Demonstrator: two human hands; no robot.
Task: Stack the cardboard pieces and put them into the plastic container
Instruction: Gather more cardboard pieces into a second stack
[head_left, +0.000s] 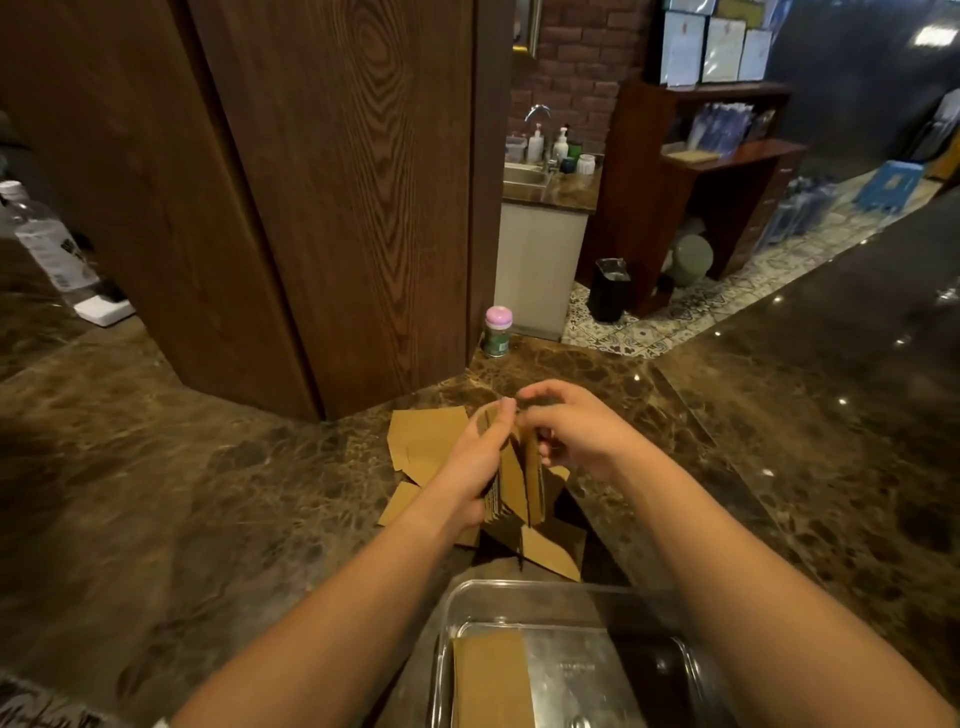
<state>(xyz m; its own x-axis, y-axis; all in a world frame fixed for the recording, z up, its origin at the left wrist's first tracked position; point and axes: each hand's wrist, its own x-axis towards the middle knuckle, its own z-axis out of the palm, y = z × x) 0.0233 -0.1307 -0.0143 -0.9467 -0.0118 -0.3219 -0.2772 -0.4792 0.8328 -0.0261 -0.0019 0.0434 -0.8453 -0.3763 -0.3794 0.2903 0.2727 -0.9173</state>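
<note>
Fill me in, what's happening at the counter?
A person is squaring up a stack of cardboard pieces: the left hand grips the stack on edge, and the right hand pinches its top. More loose pieces lie on the counter. The container nearest the camera already holds some cardboard.

Plastic container (519, 597) cut off below; contents perhaps cardboard.

Two hands, the left hand (480, 467) and right hand (576, 434), one held stack of cardboard pieces (514, 483), about four loose cardboard pieces (426, 441) on one desk (208, 493), one plastic container (571, 654), and one pink-capped jar (497, 331).
</note>
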